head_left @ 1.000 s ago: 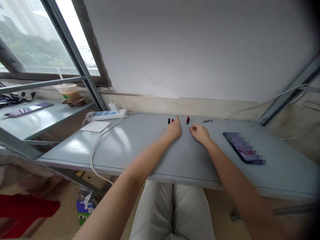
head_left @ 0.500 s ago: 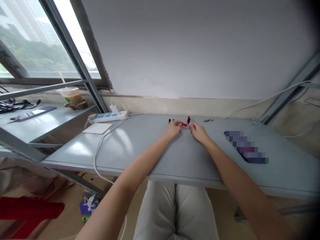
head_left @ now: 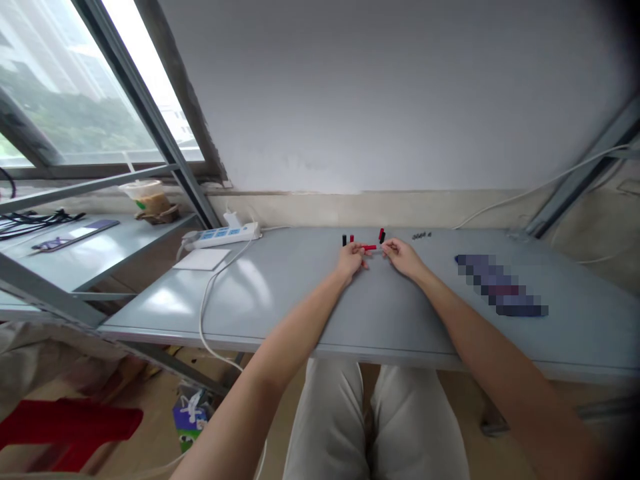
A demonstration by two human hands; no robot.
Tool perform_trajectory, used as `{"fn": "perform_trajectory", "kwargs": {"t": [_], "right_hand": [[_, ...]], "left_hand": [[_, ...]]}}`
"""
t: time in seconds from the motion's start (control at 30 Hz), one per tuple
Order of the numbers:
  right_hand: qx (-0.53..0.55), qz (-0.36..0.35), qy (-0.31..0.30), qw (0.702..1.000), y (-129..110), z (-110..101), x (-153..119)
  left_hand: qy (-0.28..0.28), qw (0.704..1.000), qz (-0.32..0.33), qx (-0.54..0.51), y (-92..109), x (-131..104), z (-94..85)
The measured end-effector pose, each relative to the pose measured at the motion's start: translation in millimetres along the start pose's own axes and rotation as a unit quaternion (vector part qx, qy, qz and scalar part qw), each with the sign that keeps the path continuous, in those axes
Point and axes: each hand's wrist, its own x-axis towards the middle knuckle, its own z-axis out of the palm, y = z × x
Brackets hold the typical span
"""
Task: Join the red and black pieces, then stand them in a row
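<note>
Closed around a slim red tube (head_left: 369,247), my left hand (head_left: 351,259) holds it level just above the desk, its free end toward the right. My right hand (head_left: 402,257) has its thumb and fingers pinched together close to that end; whatever small thing is in them is too tiny to name. Just behind my left hand stand a short black cylinder (head_left: 345,240) and a short red cylinder (head_left: 352,238). Beyond the right fingertips are another red piece (head_left: 381,233) and a black piece (head_left: 383,238), close together. Several small dark bits (head_left: 421,235) lie farther right.
On the grey desk (head_left: 390,313), a blurred-out dark flat object (head_left: 503,287) lies at right. A white power strip (head_left: 227,233), a white flat box (head_left: 202,259) and a cable (head_left: 203,307) are at left. A drink cup (head_left: 153,199) stands on the neighbouring desk. Behind is the wall (head_left: 375,100).
The camera view has turned slightly, so the desk things sit a little farther right in the picture. Both hands keep nearly the same place and the left still holds the red tube.
</note>
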Motion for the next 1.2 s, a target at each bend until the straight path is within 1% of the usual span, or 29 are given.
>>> {"fn": "perform_trajectory", "kwargs": {"t": [0.1,0.17,0.3,0.43,0.57,0.73,0.93,1.0,1.1,1.13,1.2], "right_hand": [[0.007,0.0,-0.01,1.0,1,2,-2],[-0.026,-0.007,-0.018,0.999,-3,1,-4],[-0.114,-0.048,-0.029,0.992,-13,-3,-8],[-0.152,-0.06,-0.035,0.986,-13,-3,-8],[-0.149,-0.078,-0.038,0.985,-10,-1,-7],[-0.136,-0.08,-0.034,0.987,-15,-2,-8],[-0.144,-0.081,-0.042,0.985,-24,-3,-12],[-0.177,-0.098,-0.038,0.979,-26,-5,-13],[-0.273,-0.118,-0.014,0.955,-28,-13,-13],[-0.304,-0.111,-0.001,0.946,-28,-16,-11],[-0.344,-0.067,0.026,0.936,-25,-21,-6]], "left_hand": [[0.01,1.0,0.003,0.01,-2,1,1.7],[0.012,1.0,0.004,0.014,-3,2,2.5],[0.016,1.0,0.007,0.021,-4,4,2.5],[0.032,0.999,0.007,0.021,-5,6,2.1],[0.035,0.999,0.024,0.001,-5,3,2.6],[0.0,0.999,0.046,-0.015,1,-7,1.1],[0.016,0.999,0.046,-0.005,6,-10,-3.1],[0.022,0.998,0.054,-0.012,5,-8,-4.2],[0.033,0.997,0.073,0.0,3,-4,-5.4],[0.042,0.996,0.079,0.019,2,-3,-5.8],[0.069,0.989,0.096,0.093,-1,-1,-6.4]]}}
